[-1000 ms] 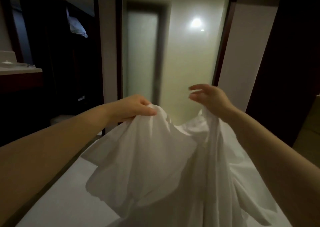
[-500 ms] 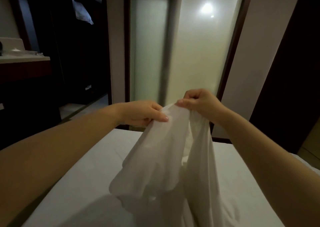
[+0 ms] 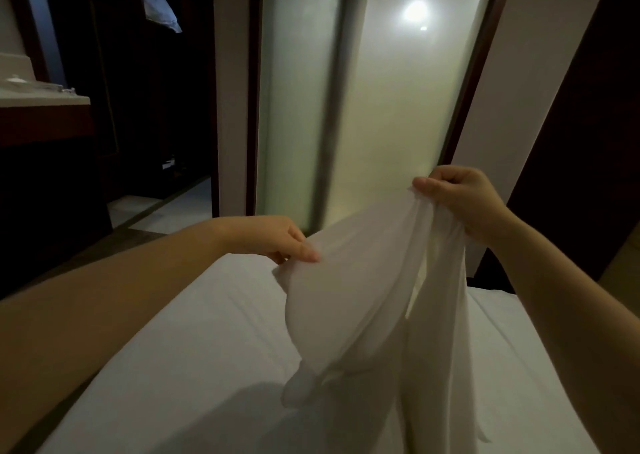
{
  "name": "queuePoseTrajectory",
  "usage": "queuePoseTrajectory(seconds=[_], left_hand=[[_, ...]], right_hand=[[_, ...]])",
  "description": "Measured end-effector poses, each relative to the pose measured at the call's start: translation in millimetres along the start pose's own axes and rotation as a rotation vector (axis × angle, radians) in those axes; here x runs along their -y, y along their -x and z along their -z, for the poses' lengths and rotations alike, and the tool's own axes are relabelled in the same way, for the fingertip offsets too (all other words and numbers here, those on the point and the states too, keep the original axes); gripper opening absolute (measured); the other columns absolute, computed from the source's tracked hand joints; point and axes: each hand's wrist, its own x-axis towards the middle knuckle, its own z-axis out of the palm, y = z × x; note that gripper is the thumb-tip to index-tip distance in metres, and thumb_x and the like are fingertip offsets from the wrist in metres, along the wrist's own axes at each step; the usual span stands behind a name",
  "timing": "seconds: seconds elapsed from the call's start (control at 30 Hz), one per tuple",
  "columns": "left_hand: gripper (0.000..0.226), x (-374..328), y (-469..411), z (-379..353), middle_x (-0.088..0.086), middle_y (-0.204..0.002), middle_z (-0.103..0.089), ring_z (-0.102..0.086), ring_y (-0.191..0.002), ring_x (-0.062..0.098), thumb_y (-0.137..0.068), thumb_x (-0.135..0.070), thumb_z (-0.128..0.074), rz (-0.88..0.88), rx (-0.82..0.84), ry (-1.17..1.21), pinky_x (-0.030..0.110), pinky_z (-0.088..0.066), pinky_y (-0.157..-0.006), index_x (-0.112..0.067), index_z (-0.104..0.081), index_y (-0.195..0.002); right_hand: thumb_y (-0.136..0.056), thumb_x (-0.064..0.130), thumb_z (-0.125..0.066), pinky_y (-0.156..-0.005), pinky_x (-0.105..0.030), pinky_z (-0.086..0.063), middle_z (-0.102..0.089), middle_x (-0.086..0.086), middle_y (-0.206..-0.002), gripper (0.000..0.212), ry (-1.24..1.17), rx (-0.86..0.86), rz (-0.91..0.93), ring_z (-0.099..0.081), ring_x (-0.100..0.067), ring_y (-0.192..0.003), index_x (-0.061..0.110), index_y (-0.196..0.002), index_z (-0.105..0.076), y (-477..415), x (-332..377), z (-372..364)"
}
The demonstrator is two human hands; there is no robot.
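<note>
A thin white cloth (image 3: 349, 291), perhaps a sheet or pillowcase, hangs in loose folds above a white bed (image 3: 194, 367). My left hand (image 3: 277, 239) pinches its upper edge low on the left, thumb on top of the fabric. My right hand (image 3: 457, 200) grips the same edge higher up and to the right, fingers curled round a bunched part. The cloth stretches between the two hands and its lower folds drop to the mattress.
A frosted glass door (image 3: 301, 100) and a pale lit wall (image 3: 408, 90) stand beyond the bed's far end. A dark open closet (image 3: 145, 90) and a counter (image 3: 41, 100) are at the left. Dark panelling (image 3: 588, 142) rises on the right.
My right hand went from open above the cloth to gripping its edge, then rose to the right. My left hand sank and moved left, so the cloth spreads between them.
</note>
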Motion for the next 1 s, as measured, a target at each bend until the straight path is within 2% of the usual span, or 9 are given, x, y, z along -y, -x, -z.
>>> queuePoseTrajectory(seconds=[0.17, 0.27, 0.37, 0.5, 0.6, 0.7, 0.77, 0.9, 1.0], left_hand=[[0.036, 10, -9, 0, 0.003, -0.092, -0.073, -0.069, -0.086, 0.018, -0.063, -0.046, -0.074, -0.036, -0.079, 0.083, 0.018, -0.053, -0.069, -0.018, -0.076, -0.085], [0.027, 12, -14, 0, 0.003, -0.090, -0.073, -0.070, -0.083, 0.018, -0.068, -0.042, -0.071, -0.049, -0.069, 0.113, 0.020, -0.053, -0.067, -0.021, -0.076, -0.084], [0.012, 14, -25, -4, 0.001, -0.090, -0.072, -0.068, -0.076, 0.010, -0.084, -0.025, -0.068, -0.039, -0.049, 0.057, 0.024, -0.055, -0.067, -0.016, -0.074, -0.089], [0.009, 18, -39, -8, 0.003, -0.087, -0.070, -0.066, -0.072, 0.007, -0.085, -0.021, -0.068, -0.028, -0.072, 0.039, 0.024, -0.056, -0.067, -0.013, -0.072, -0.085], [0.020, 29, -43, -6, 0.008, -0.084, -0.070, -0.067, -0.073, 0.008, -0.083, -0.023, -0.069, -0.066, -0.088, 0.090, 0.023, -0.057, -0.070, -0.003, -0.070, -0.085], [0.052, 36, -43, -2, 0.007, -0.079, -0.071, -0.069, -0.078, 0.015, -0.059, -0.048, -0.078, -0.178, -0.117, 0.319, 0.023, -0.056, -0.068, 0.000, -0.066, -0.078], [0.068, 35, -47, -2, 0.007, -0.086, -0.072, -0.069, -0.085, 0.016, -0.046, -0.059, -0.082, -0.212, -0.120, 0.328, 0.022, -0.055, -0.069, -0.004, -0.068, -0.083], [0.046, 20, -62, -23, -0.004, -0.116, -0.061, -0.060, -0.109, 0.014, -0.072, -0.051, -0.072, -0.191, -0.041, 0.138, 0.029, -0.052, -0.090, -0.032, -0.056, -0.110], [0.050, -14, -74, -45, -0.009, -0.130, -0.050, -0.050, -0.121, 0.011, -0.072, -0.048, -0.068, -0.302, 0.057, 0.238, 0.035, -0.045, -0.101, -0.039, -0.046, -0.116]], right_hand=[[-0.076, 0.022, -0.070, -0.043, -0.013, -0.035, -0.042, 0.010, -0.042, 0.040, -0.050, 0.012, 0.015, -0.039, -0.003, -0.040, 0.019, -0.041, -0.050, 6, 12, 2], [-0.060, 0.034, -0.076, -0.044, -0.014, -0.036, -0.043, 0.009, -0.043, 0.035, -0.048, 0.020, -0.004, -0.041, -0.004, -0.041, 0.019, -0.042, -0.051, 11, 13, 5], [-0.051, 0.047, -0.084, -0.046, -0.015, -0.037, -0.043, 0.005, -0.047, 0.046, -0.035, 0.034, -0.014, -0.042, -0.006, -0.045, 0.017, -0.047, -0.050, 13, 13, 9], [-0.035, 0.068, -0.082, -0.046, -0.014, -0.038, -0.045, 0.005, -0.048, 0.060, -0.029, 0.024, -0.010, -0.043, -0.006, -0.045, 0.018, -0.047, -0.052, 16, 14, 16], [-0.029, 0.070, -0.082, -0.045, -0.014, -0.041, -0.048, 0.008, -0.047, 0.059, -0.073, -0.027, -0.033, -0.046, -0.005, -0.042, 0.019, -0.046, -0.056, 18, 11, 28], [-0.025, 0.073, -0.080, -0.046, -0.016, -0.044, -0.050, 0.008, -0.048, 0.065, -0.051, -0.068, -0.059, -0.048, -0.005, -0.043, 0.018, -0.051, -0.056, 21, 3, 37], [-0.026, 0.073, -0.080, -0.046, -0.016, -0.042, -0.049, 0.007, -0.048, 0.065, -0.045, -0.045, -0.061, -0.047, -0.005, -0.043, 0.018, -0.051, -0.055, 23, -2, 40], [-0.034, 0.065, -0.084, -0.044, -0.015, -0.039, -0.046, 0.006, -0.048, 0.054, -0.087, 0.183, -0.048, -0.044, -0.005, -0.042, 0.022, -0.045, -0.054, 22, 1, 37], [-0.038, 0.062, -0.085, -0.046, -0.016, -0.040, -0.044, -0.004, -0.053, 0.054, -0.005, 0.348, -0.062, -0.044, -0.008, -0.046, 0.018, -0.048, -0.056, 20, 3, 35]])
